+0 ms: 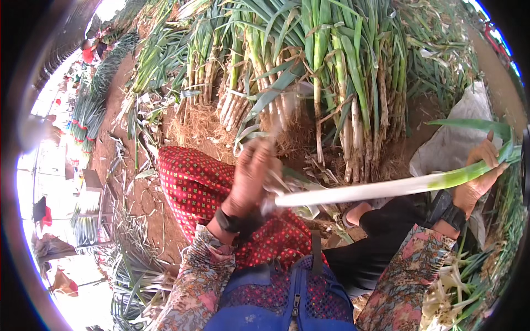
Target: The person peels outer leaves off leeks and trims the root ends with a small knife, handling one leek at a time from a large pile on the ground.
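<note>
A long green onion [359, 191] with a clean white stalk lies across in front of me, its root end toward the left. My right hand [479, 175] is closed around its green upper part, with leaves bending past the fingers. My left hand [254, 172] is just left of the white end, fingers curled in and smeared by motion. Pale, blurred strips show beside it; what it holds cannot be made out. Ahead stand bundles of unpeeled green onions [353, 110], with dry, soil-stained stalks and brown roots [204, 131].
A red patterned cloth [193, 171] covers my left leg. To the right lies a whitish sheet [452, 149]. Peeled white stalks [450, 287] lie at the lower right. Leaf scraps litter the brown ground [149, 204]. Tied onion bundles [88, 121] and another person [88, 51] are far left.
</note>
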Demonstrator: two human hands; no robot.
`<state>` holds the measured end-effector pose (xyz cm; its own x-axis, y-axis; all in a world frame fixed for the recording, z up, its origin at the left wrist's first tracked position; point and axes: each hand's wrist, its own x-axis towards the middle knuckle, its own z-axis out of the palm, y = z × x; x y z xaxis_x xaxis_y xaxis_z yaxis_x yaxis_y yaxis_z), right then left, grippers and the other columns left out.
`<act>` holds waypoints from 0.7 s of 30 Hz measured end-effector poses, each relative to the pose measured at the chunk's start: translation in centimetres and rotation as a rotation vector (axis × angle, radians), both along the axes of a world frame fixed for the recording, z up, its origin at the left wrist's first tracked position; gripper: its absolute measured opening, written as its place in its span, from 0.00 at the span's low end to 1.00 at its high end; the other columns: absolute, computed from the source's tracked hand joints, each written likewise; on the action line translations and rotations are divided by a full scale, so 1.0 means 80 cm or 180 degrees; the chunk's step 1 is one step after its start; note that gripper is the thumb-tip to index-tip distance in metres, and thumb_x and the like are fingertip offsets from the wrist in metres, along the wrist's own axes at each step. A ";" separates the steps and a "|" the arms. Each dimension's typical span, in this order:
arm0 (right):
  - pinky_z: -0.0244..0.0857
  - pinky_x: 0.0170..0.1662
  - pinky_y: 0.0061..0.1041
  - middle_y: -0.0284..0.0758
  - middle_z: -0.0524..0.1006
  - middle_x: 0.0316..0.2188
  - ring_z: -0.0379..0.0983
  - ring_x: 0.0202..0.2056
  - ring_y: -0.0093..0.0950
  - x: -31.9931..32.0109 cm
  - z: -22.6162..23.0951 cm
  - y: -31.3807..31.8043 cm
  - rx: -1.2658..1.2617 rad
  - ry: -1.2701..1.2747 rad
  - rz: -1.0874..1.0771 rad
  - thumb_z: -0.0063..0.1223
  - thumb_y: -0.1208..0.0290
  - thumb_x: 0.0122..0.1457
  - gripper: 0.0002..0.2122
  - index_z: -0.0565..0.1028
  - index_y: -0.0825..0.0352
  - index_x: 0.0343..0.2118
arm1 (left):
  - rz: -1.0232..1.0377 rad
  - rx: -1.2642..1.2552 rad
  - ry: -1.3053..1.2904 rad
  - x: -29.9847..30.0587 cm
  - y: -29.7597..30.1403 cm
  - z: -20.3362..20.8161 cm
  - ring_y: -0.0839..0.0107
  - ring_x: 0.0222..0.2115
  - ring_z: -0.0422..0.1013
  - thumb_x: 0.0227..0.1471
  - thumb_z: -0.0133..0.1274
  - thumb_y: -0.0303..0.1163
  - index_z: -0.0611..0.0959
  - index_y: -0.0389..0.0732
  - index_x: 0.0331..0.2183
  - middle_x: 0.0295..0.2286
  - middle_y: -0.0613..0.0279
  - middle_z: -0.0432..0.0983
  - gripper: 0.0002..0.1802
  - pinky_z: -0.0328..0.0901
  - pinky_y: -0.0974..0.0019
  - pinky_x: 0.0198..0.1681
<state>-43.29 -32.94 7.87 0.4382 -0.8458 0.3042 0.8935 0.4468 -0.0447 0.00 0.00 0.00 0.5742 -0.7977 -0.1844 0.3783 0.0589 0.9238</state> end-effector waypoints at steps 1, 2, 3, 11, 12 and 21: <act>0.66 0.29 0.23 0.32 0.65 0.28 0.65 0.25 0.23 -0.009 -0.005 -0.005 0.0107 0.0198 -0.0264 0.48 0.41 0.58 0.43 0.54 0.81 0.59 | -0.0009 -0.0097 0.0511 0.009 -0.007 0.012 0.80 0.19 0.65 0.60 0.51 0.34 0.77 0.45 0.33 0.22 0.73 0.69 0.05 0.62 0.77 0.20; 0.66 0.29 0.23 0.32 0.66 0.28 0.64 0.25 0.23 -0.016 -0.012 -0.009 0.0210 0.0399 -0.0537 0.48 0.41 0.58 0.42 0.55 0.81 0.57 | 0.0667 -0.0068 0.0291 0.015 -0.019 0.007 0.83 0.14 0.60 0.60 0.51 0.35 0.76 0.45 0.31 0.18 0.75 0.66 0.07 0.56 0.78 0.14; 0.66 0.29 0.23 0.32 0.66 0.28 0.64 0.25 0.23 -0.009 -0.017 -0.006 0.0228 0.0373 -0.0542 0.48 0.41 0.58 0.42 0.55 0.81 0.57 | 0.0619 -0.0108 0.0204 0.034 -0.015 0.001 0.85 0.12 0.58 0.60 0.52 0.38 0.76 0.45 0.32 0.16 0.76 0.64 0.08 0.53 0.78 0.12; 0.66 0.41 0.29 0.34 0.69 0.33 0.67 0.35 0.28 0.054 -0.038 0.038 0.0336 0.1076 -0.1857 0.51 0.60 0.62 0.13 0.71 0.60 0.46 | -0.0053 0.0452 -0.0369 0.058 0.013 0.015 0.83 0.14 0.59 0.64 0.39 0.49 0.70 0.42 0.53 0.40 0.58 0.78 0.25 0.56 0.77 0.16; 0.66 0.45 0.31 0.34 0.69 0.35 0.67 0.38 0.29 0.065 -0.049 0.036 0.0020 0.1001 -0.1872 0.50 0.62 0.63 0.11 0.72 0.58 0.46 | -0.0566 0.0413 -0.0451 0.043 0.009 0.012 0.83 0.14 0.59 0.63 0.42 0.47 0.70 0.40 0.52 0.35 0.61 0.77 0.24 0.56 0.77 0.16; 0.63 0.17 0.28 0.32 0.66 0.20 0.67 0.18 0.25 0.213 -0.099 0.067 0.1730 0.2964 -0.1972 0.45 0.65 0.64 0.09 0.64 0.64 0.40 | -0.1813 0.0766 -0.0504 -0.077 -0.020 0.024 0.84 0.15 0.62 0.57 0.56 0.39 0.73 0.37 0.48 0.21 0.70 0.71 0.22 0.56 0.79 0.16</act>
